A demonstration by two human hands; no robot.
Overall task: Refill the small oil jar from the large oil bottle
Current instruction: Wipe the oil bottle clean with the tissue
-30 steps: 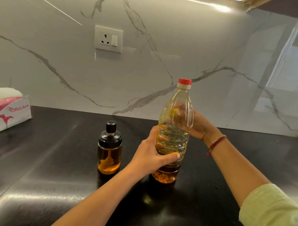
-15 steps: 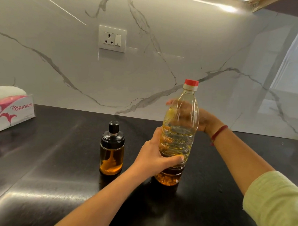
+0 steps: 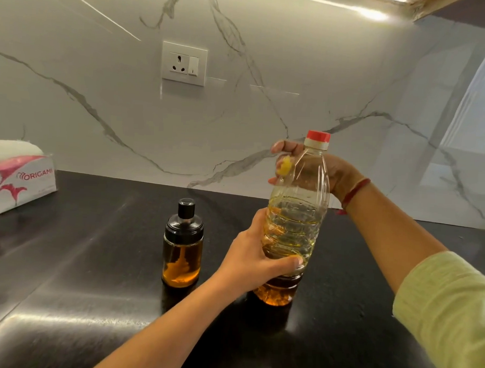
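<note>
The large clear oil bottle (image 3: 295,214) with a red cap stands upright on the black counter (image 3: 79,260), about half full of yellow oil. My left hand (image 3: 256,256) wraps its lower body from the left. My right hand (image 3: 331,171) sits behind the bottle's shoulder, fingers curled around the upper part just under the cap. The small glass oil jar (image 3: 182,248) with a black lid stands to the left of the bottle, apart from both hands, partly filled with amber oil.
A pink and white tissue box (image 3: 16,182) sits at the far left of the counter. A marble backsplash with a wall socket (image 3: 184,63) rises behind. A cabinet underside (image 3: 452,9) hangs at the top right.
My right hand has slid up the back of the bottle from its middle to just below the cap. My left hand keeps its grip low on the bottle.
</note>
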